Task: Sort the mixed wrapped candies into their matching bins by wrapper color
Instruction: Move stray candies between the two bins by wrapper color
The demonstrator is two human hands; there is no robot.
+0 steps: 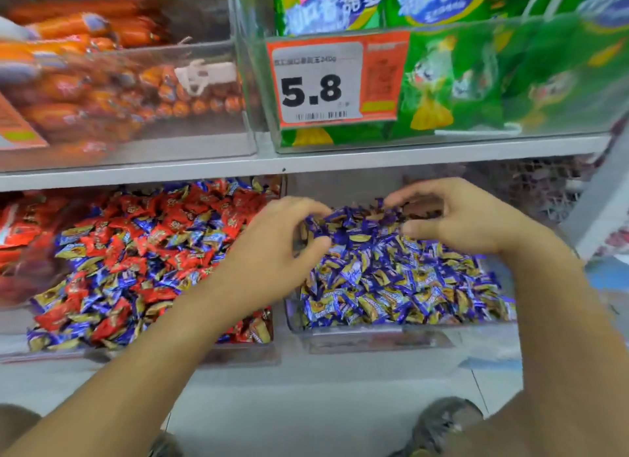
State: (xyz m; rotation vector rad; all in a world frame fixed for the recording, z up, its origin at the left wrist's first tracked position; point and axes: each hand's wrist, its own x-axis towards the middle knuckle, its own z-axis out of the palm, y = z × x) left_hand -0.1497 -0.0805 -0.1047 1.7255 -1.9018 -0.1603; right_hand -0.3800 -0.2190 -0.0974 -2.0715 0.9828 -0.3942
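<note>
While both hands (272, 249) hover, blue candies (391, 279) lie every-which-way

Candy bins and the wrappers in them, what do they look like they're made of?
The bins look like clear rigid plastic, probably acrylic: candies show straight through the glossy front walls. The wrappers look like thin shiny film, plastic or foil-backed: they crinkle, twist at the ends and catch glints of light. Which film cannot be told.

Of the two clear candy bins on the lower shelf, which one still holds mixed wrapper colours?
The left clear bin: red wrappers lie among blue ones. The right clear bin, under both hands, shows blue-and-gold wrappers only.
</note>
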